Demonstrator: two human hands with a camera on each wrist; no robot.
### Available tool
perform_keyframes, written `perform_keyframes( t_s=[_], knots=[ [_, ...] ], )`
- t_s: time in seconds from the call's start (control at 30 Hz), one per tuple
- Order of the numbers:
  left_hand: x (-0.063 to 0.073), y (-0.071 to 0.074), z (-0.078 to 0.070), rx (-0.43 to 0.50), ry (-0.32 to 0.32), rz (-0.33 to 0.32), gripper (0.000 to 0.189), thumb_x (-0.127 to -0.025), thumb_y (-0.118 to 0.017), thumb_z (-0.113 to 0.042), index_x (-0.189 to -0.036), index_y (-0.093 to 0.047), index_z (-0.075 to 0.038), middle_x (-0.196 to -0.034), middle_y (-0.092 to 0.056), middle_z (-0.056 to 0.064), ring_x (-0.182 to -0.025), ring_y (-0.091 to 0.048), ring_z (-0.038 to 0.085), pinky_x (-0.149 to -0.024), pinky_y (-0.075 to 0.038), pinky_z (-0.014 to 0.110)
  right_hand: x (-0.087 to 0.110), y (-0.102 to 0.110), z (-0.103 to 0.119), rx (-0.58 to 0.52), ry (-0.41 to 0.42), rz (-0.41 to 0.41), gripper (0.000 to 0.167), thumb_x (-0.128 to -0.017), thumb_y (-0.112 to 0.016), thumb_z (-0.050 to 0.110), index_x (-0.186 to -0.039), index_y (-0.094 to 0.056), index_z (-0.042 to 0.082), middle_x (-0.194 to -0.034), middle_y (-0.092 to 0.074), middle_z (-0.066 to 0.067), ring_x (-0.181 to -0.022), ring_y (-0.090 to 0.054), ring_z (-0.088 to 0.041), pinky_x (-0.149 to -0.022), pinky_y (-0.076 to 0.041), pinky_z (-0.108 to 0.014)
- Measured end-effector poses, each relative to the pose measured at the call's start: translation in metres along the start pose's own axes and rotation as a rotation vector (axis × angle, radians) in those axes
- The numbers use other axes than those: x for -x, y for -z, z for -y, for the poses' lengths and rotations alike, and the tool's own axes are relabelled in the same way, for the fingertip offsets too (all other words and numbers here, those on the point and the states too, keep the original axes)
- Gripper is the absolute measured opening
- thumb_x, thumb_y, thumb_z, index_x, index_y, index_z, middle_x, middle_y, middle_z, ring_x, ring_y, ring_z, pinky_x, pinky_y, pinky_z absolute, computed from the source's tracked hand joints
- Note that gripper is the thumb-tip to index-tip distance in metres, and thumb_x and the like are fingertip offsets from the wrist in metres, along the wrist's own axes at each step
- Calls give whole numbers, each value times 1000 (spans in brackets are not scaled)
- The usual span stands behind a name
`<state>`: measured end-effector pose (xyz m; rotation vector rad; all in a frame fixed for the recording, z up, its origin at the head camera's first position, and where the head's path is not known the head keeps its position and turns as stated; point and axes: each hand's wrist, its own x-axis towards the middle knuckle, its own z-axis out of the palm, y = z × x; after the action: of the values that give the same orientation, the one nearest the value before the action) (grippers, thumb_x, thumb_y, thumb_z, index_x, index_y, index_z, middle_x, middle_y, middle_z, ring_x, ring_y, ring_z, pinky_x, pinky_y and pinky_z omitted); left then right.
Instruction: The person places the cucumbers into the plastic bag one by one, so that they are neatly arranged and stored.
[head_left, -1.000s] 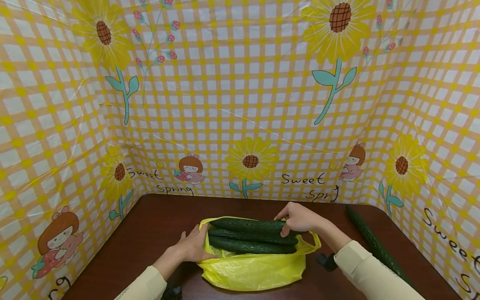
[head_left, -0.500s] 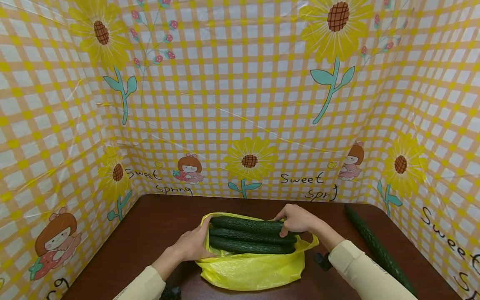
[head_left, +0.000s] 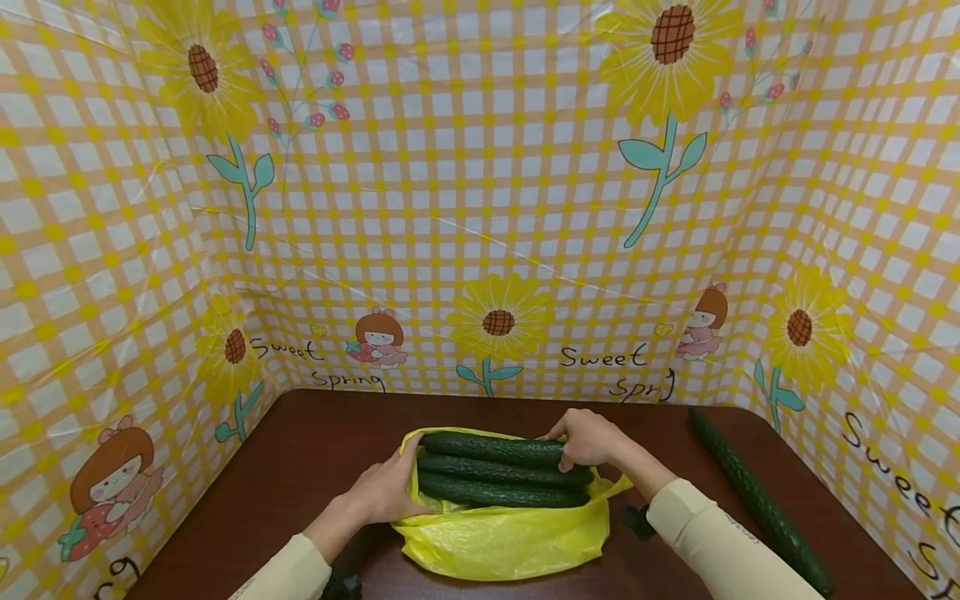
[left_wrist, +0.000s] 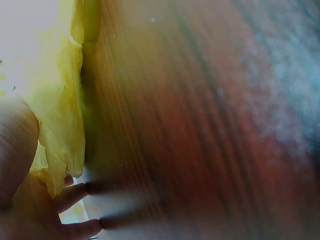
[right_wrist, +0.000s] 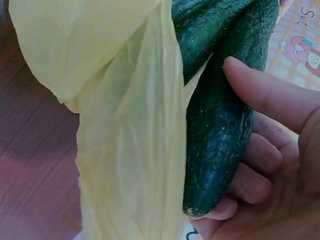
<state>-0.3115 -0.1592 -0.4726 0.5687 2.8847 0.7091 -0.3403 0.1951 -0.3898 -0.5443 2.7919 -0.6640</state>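
Note:
A yellow plastic bag (head_left: 510, 542) lies on the table, its mouth spread upward, with 3 dark green cucumbers side by side inside. My left hand (head_left: 382, 490) holds the bag's left end, thumb at the near rim and index finger at the far rim. In the left wrist view, bag film (left_wrist: 60, 100) hangs beside the thumb, and other fingertips reach the tabletop. My right hand (head_left: 592, 437) grips the right end of the farthest cucumber (head_left: 487, 447). The right wrist view shows the thumb on that cucumber (right_wrist: 220, 125) and fingers curled behind it.
Another cucumber (head_left: 757, 500) lies slantwise on the dark wooden table (head_left: 315, 433) at the right. A checked sunflower cloth (head_left: 480, 208) encloses the back and both sides. Small black devices (head_left: 639, 522) sit by the wrists.
My left index finger has shifted up over the bag's far rim. The right hand keeps its grip on the far cucumber, while its forearm shifts slightly left. Little else differs.

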Motion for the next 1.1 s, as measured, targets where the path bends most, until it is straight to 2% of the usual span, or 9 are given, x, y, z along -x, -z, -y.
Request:
perform_keyframes(
  t_s=[0.33, 0.47, 0.53, 0.63, 0.7, 0.8, 0.87, 0.93, 1.1],
  knots=[
    [1, -3, 1, -14, -2, -16, 124, -75, -84, -57, -162, -6, -19, -143, -55, 19, -46, -47, 21, -45, -34, 34, -6, -2, 2, 44, -63, -17, 40, -81, -77, -3, -120, -74, 6, -108, -75, -10, -46, -30, -12, -49, -29, -27],
    [0, -3, 1, -19, -5, -19, 124, -75, -84, -57, -162, -6, -18, -136, -61, 18, -45, -47, 20, -45, -34, 33, -6, -2, 1, 36, -52, -14, 40, -83, -76, -2, -122, -73, 4, -109, -75, -12, -47, -29, -13, -50, -31, -28],
    [0, -2, 1, -23, -5, -17, 124, -75, -84, -57, -162, -6, -18, -135, -62, 17, -45, -48, 20, -45, -34, 33, -5, 0, 0, 22, -31, -12, 37, -84, -76, 0, -121, -73, 4, -109, -75, -12, -50, -39, -14, -54, -39, -29],
    [0, -2, 0, -21, -12, -18, 124, -75, -84, -57, -162, -6, -17, -139, -60, 17, -48, -49, 19, -47, -36, 33, -4, 3, -3, -19, -11, -22, 30, -88, -74, 5, -118, -74, 4, -112, -74, -14, -68, -61, -18, -64, -51, -34],
    [0, -2, 0, -22, -17, -17, 124, -75, -84, -58, -162, -6, -17, -142, -58, 17, -51, -50, 17, -49, -39, 34, -2, 6, -5, -30, 7, -28, 26, -91, -72, 7, -117, -75, 4, -118, -72, -16, -85, -69, -22, -71, -54, -37],
    [1, -2, 0, -22, -21, -18, 125, -75, -85, -58, -162, -6, -17, -144, -56, 17, -55, -51, 16, -53, -41, 34, 1, 9, -8, -53, -8, -35, 25, -93, -67, 5, -117, -75, 3, -116, -72, -19, -66, -59, -16, -63, -49, -33],
    [1, -2, 0, -26, -23, -19, 125, -74, -84, -58, -162, -6, -17, -144, -56, 16, -55, -51, 16, -53, -41, 34, 3, 10, -10, -66, -16, -29, 27, -94, -64, 5, -119, -73, 1, -113, -72, -19, -53, -42, -13, -57, -41, -31],
    [1, -2, 0, -26, -25, -20, 125, -74, -85, -58, -162, -6, -16, -142, -58, 16, -54, -51, 16, -52, -41, 34, 4, 10, -13, -87, -36, -28, 29, -95, -62, 4, -121, -72, 0, -103, -74, -17, -48, -26, -12, -54, -34, -29],
    [1, -1, 0, -37, -21, -28, 126, -74, -85, -58, -163, -5, -17, -143, -57, 16, -55, -51, 16, -54, -42, 34, 6, 12, -22, -110, -44, -55, 30, -97, -57, 4, -123, -70, -1, -89, -74, -12, -45, -25, -10, -50, -30, -27]
  ],
)
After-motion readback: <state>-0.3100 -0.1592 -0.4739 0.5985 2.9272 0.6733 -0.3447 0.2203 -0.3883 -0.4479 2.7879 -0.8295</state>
